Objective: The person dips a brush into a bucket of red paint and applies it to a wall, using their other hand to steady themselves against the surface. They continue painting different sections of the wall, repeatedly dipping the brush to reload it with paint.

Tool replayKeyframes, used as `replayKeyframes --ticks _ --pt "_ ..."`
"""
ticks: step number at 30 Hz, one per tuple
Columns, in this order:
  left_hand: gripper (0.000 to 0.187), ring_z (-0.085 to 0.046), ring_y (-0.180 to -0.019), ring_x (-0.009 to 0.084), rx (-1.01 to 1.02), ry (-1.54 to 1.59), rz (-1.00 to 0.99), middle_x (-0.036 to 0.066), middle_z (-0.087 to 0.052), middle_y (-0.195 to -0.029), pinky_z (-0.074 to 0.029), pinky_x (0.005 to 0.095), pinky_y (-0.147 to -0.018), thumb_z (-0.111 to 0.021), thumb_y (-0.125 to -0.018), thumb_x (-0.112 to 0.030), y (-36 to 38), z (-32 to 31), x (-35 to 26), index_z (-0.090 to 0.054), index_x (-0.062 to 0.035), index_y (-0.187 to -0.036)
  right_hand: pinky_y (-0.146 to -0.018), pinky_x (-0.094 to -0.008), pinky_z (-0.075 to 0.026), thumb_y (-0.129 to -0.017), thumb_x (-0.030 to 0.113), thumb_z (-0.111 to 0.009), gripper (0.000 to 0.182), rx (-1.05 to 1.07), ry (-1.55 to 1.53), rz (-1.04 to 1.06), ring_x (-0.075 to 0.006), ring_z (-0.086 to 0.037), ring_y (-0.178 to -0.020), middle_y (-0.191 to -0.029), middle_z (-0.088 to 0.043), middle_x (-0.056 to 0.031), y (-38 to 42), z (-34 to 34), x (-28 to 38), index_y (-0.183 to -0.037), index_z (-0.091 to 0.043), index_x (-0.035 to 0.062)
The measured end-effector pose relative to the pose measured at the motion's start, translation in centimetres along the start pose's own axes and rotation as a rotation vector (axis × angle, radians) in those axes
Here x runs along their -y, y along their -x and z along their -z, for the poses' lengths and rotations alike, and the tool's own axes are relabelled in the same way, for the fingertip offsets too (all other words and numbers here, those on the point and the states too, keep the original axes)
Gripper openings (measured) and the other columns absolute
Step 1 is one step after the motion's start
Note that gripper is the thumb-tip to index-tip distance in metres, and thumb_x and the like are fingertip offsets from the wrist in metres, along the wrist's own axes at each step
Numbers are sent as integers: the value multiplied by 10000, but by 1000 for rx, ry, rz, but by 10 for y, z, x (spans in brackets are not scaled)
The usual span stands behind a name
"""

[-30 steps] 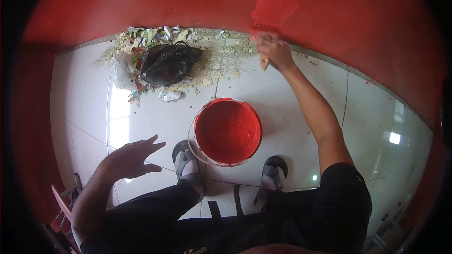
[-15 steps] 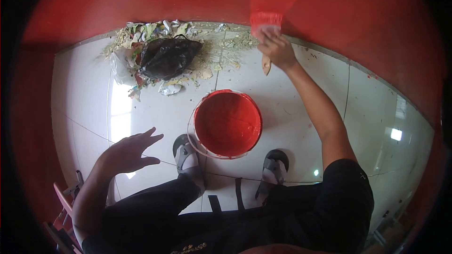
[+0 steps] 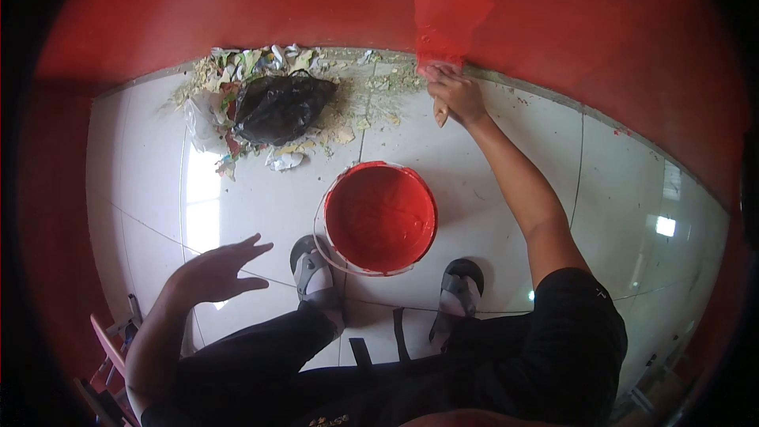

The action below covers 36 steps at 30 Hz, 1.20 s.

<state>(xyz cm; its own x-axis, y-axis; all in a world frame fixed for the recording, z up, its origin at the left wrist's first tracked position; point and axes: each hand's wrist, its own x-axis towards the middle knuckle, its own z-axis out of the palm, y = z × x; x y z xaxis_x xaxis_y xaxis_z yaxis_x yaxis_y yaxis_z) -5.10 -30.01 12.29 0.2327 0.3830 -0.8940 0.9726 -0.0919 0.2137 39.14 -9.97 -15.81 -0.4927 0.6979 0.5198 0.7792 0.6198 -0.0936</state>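
Note:
My right hand (image 3: 456, 93) is closed round a paintbrush (image 3: 441, 114), whose wooden handle end sticks out below the fingers. Its bristles, mostly hidden by the hand, are at the bottom of a bright wet red patch (image 3: 451, 12) on the darker red wall (image 3: 316, 0). Between my feet and the wall stands a bucket (image 3: 379, 218) with red paint inside, its handle lowered to the left side. My left hand (image 3: 219, 273) hangs in the air left of the bucket, empty, with fingers spread.
A black plastic bag (image 3: 283, 107) lies on a heap of paper scraps and debris (image 3: 237, 71) along the wall, beside a clear bag (image 3: 204, 122). My sandalled feet (image 3: 315, 273) stand on white floor tiles (image 3: 514, 182). Reddish furniture (image 3: 111, 348) shows at the lower left.
My right hand has moved the brush slightly down and left toward the wall's base, and the bright patch reaches lower. The bucket and debris appear slightly lower in view. My left hand stays spread.

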Motion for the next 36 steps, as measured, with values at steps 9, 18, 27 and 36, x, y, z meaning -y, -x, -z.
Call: replayKeyframes --ticks 9,18,27,36 --pt "721 -530 -1327 342 -81 -36 -24 178 -358 -1585 -422 430 -1112 -660 -940 -477 3 -2 8 -382 -190 -1540 -955 -413 -545 -794 233 -686 102 -258 178 194 -250 -658 -1151 -1246 -683 -28 -67 92 10 -722 -653 168" --pt "692 -542 -1317 338 -38 11 52 133 -332 -1608 -419 441 -1119 -650 -951 -462 15 6 -13 -380 -223 -1542 -1009 -425 -507 -820 185 -637 74 -131 276 282 -235 -655 -1171 -1240 -688 -39 -8 44 -5 -750 -623 162" --pt "717 -511 -1345 351 21 13 77 142 -308 -1616 -401 450 -1135 -633 -951 -496 10 -2 -3 -355 -222 -1554 -891 -395 -562 -765 189 -665 77 56 48 -5 -239 -657 -1143 -1185 -684 -33 43 12 -4 -768 -600 148" --pt "729 -488 -1361 369 17 44 70 157 -314 -1611 -405 456 -1127 -642 -943 -500 8 -2 -3 -362 -209 -1550 -929 -395 -564 -758 183 -697 111 -265 146 102 -235 -662 -1145 -1229 -696 -20 -32 72 -6 -687 -613 170"
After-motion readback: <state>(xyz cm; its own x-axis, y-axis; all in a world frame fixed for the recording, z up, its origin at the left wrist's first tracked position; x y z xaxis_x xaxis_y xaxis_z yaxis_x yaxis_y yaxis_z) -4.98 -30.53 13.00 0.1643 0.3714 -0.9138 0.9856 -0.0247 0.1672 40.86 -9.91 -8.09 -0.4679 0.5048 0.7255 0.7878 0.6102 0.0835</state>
